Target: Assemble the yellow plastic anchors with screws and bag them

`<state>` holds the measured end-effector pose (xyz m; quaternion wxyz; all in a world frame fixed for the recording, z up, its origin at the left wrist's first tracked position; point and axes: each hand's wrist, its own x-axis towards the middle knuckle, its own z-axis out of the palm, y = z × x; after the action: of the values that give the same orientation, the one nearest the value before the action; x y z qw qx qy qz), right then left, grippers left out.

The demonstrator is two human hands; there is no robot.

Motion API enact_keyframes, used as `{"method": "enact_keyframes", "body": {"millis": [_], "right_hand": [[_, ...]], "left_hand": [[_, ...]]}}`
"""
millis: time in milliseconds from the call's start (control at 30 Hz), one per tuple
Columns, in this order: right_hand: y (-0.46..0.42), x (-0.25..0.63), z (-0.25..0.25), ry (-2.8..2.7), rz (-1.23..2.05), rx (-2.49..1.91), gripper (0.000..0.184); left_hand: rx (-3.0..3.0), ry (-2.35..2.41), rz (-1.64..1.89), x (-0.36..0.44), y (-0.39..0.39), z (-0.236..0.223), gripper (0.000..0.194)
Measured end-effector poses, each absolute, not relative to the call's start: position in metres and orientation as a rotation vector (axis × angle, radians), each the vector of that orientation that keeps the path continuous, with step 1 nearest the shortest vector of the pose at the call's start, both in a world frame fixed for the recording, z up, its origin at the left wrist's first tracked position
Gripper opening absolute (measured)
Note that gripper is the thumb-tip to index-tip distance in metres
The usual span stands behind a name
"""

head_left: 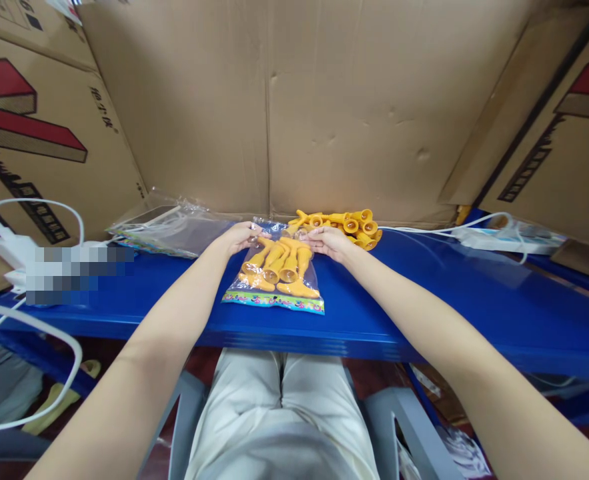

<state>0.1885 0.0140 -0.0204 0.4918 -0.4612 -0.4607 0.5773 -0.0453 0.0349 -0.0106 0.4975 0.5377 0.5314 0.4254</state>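
Observation:
A clear plastic bag (259, 298) with a colourful printed band lies on the blue table, its band towards me. Inside it are several yellow plastic pieces (288, 267), hollow and flared at one end, with foot-like shapes among them. My left hand (244, 237) grips the bag's far left corner, fingers closed on the film. At the far right corner, my right hand (328, 241) has its fingers closed on the same bag. Just behind my right hand sits a loose pile of similar yellow pieces (364, 227).
Flat clear bags (174, 230) lie to the left at the back. White chargers and cables (19, 257) stand at the left edge; a white power strip (509, 240) lies at the right. Large cardboard sheets (354, 100) wall off the back and sides of the blue table (424, 293).

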Motion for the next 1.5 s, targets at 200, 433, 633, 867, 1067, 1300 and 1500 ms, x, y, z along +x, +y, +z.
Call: {"method": "enact_keyframes", "body": {"millis": [200,433,633,867,1067,1300,1500], "right_hand": [[0.012,0.195,-0.019,-1.121,1.386,-1.085,0.019],[0.014,0.197,-0.019,-1.129,1.372,-1.043,0.022],[0.018,0.199,-0.025,-1.463,1.073,-1.21,0.025],[0.006,0.205,-0.011,-2.142,0.44,-1.3,0.025],[0.003,0.199,0.001,-2.216,0.481,-1.511,0.036],[0.013,0.182,0.011,-2.086,0.155,-1.39,0.015],[0.024,0.182,0.026,-2.287,0.897,-1.313,0.034]], "left_hand": [[1.428,1.108,0.909,-0.058,0.03,-0.013,0.021],[1.503,1.241,0.945,-0.056,0.029,-0.011,0.02],[1.557,1.326,1.033,-0.053,0.035,-0.015,0.013],[2.159,1.535,1.009,-0.053,0.044,-0.02,0.027],[2.559,1.574,1.02,-0.049,0.041,-0.014,0.027],[2.728,1.56,1.095,-0.04,0.034,-0.01,0.025],[2.811,1.477,1.3,-0.037,0.029,-0.008,0.024]]}}
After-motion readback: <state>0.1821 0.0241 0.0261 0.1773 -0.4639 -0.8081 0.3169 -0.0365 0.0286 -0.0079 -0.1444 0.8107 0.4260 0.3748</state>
